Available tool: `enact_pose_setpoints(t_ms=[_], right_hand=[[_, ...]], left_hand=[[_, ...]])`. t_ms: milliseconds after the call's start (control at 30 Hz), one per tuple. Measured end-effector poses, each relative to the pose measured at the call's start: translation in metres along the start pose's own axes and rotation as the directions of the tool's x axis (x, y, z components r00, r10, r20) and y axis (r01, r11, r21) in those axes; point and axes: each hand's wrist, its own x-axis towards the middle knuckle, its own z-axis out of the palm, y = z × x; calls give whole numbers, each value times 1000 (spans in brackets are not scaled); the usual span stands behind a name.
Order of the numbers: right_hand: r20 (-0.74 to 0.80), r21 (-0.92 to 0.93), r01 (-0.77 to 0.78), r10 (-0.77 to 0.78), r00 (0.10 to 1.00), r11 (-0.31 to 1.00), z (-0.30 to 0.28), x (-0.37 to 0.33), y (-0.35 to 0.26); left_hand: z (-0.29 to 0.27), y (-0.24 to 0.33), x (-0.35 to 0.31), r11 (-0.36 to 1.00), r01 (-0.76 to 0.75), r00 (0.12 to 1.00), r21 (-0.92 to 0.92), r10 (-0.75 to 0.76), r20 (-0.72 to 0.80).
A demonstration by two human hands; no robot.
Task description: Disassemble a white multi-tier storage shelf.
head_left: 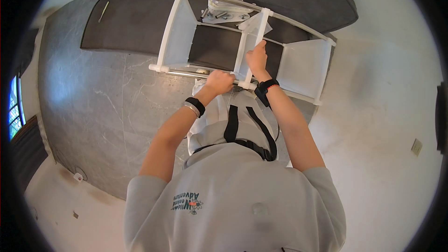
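Note:
A shelf rack with white panels and shiny metal tubes lies on its side in front of me, partly over a dark sofa seat. My left hand is closed on the near metal tube, just left of the middle joint. With its fingers curled, my right hand grips the edge of the middle shelf panel, a little above that joint. The left end panel stands upright between the tubes. My fingertips are partly hidden in both grips.
Short metal tubes and small parts lie with white pieces on the dark grey sofa, behind the rack. A thin pale stick rests at its left. Grey marbled floor spreads left; a white wall stands right.

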Motion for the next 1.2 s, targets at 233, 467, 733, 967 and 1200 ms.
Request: enact_pose_setpoints(t_ms=[233,467,733,967,1200], right_hand=[[33,-31,-21,22,999,999,2,1,-2],[-12,-48,-52,51,999,997,7,-6,-8],[-79,-98,-82,74,994,992,3,-3,-8],[-58,-50,-34,31,998,998,4,-2,-2],[14,-3,-15,15,1000,1000,0,-2,-5]], left_hand=[[1,-8,1,1000,-2,999,-30,4,51],[2,-14,0,999,8,994,-44,-3,107],[0,10,5,995,94,991,36,-97,90],[-8,9,1,998,53,995,26,-55,89],[-3,-19,9,998,-60,983,-28,64,174]])
